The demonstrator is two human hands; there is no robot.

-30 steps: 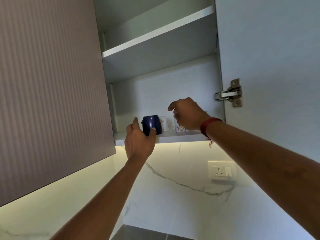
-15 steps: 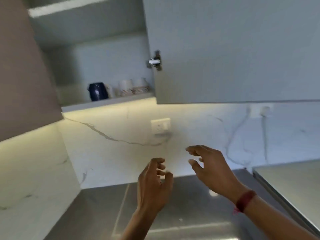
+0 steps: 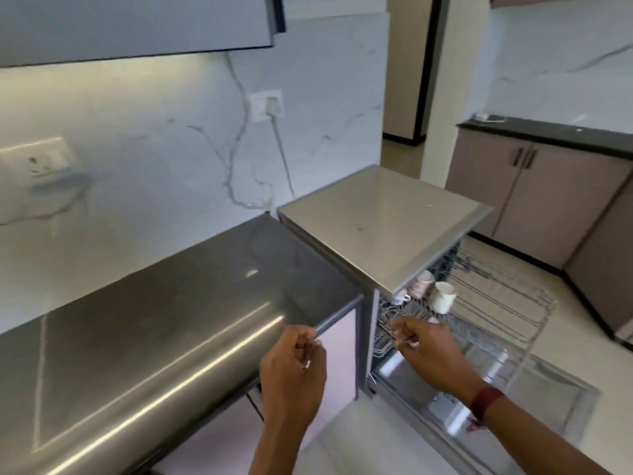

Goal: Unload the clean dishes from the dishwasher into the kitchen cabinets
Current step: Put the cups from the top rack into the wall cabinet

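The dishwasher (image 3: 383,228) stands at the right with its door (image 3: 534,402) folded down and its upper wire rack (image 3: 496,303) pulled out. On the rack sit a white cup (image 3: 443,296) and a patterned cup (image 3: 422,285), tipped over near the machine's front edge. My left hand (image 3: 294,375) hangs over the counter's front edge, fingers loosely curled, holding nothing. My right hand (image 3: 428,351) is in front of the rack, just below the cups, fingers curled and empty. A red band circles that wrist.
A steel counter (image 3: 154,320) runs along the marble wall at the left. A wall cabinet's door (image 3: 137,25) hangs above it. A white cable (image 3: 284,159) drops from a socket (image 3: 267,104). Brown base cabinets (image 3: 534,190) line the far right.
My view has swung down and right from the open wall cabinet with its cups to the dishwasher. Both hands have come down from the shelf, empty, to waist height beside the rack.
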